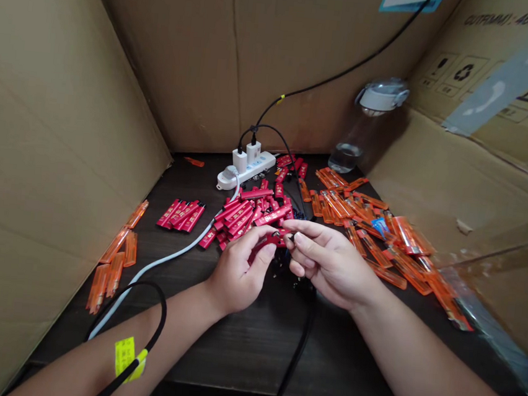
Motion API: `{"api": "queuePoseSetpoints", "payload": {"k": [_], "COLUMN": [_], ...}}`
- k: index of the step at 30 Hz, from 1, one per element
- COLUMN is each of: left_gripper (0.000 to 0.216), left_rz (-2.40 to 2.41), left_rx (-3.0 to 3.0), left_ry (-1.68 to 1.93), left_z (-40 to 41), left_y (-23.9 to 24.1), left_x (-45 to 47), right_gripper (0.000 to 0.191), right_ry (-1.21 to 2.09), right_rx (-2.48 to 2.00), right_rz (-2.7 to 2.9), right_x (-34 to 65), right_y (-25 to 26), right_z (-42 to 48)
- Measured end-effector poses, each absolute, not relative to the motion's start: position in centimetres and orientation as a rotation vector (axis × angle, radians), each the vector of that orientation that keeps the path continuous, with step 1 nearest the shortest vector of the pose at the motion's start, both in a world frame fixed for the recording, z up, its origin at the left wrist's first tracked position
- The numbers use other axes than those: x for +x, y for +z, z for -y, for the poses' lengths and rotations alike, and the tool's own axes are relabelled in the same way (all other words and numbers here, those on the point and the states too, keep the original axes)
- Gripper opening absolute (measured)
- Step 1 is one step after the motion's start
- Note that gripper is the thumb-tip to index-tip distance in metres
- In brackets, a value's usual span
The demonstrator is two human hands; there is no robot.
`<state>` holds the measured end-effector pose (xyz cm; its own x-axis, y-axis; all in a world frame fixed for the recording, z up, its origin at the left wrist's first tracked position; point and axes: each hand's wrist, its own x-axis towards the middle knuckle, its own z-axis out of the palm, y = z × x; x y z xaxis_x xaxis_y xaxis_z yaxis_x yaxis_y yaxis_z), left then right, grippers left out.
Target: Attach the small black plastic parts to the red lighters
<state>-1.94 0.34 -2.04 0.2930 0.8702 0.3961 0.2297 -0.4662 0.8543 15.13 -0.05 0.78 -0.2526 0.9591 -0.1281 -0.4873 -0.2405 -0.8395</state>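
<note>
My left hand (238, 270) is closed around a small red stick-shaped device (267, 240) above the middle of the dark table (241, 339). My right hand (328, 260) pinches a small dark connector (288, 238) at that device's end. Both hands meet just in front of a pile of similar red devices (248, 212). A black cable (299, 338) runs from under the hands toward me.
A white power strip (245, 168) with chargers sits at the back. Orange transparent cases lie heaped at the right (382, 234) and at the left edge (115, 258). A clear water bottle (366, 127) stands back right. Cardboard walls (55, 140) enclose the table. A white cable (169, 257) crosses left.
</note>
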Motion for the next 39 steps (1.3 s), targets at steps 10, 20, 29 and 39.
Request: {"api": "queuePoseSetpoints", "payload": {"k": [10,20,29,39], "left_gripper": [0.020,0.020,0.021,0.024], "left_rz": [-0.981,-1.036,-1.043,-0.980], "left_rx": [1.911,2.100,2.244,2.374], "left_ry": [1.226,1.275,1.270,1.317], "left_z": [-0.57,-0.63,-0.61,-0.73], "left_y": [-2.05,-1.67,-1.65,-1.73], "left_x": [-1.86,-1.92,-2.00,-2.20], "right_gripper": [0.024,0.029,0.033,0.029], "right_ry": [1.474,1.243,1.172,1.122], "right_rx": [-0.905,-1.035,-1.111,-1.097], "right_rz": [1.095,1.291,1.366,1.417], "right_x": [15.03,15.01,14.79,15.03], "right_y": [-0.17,0.13,0.23,0.28], "right_z": [0.22,0.48,0.60,0.69]}}
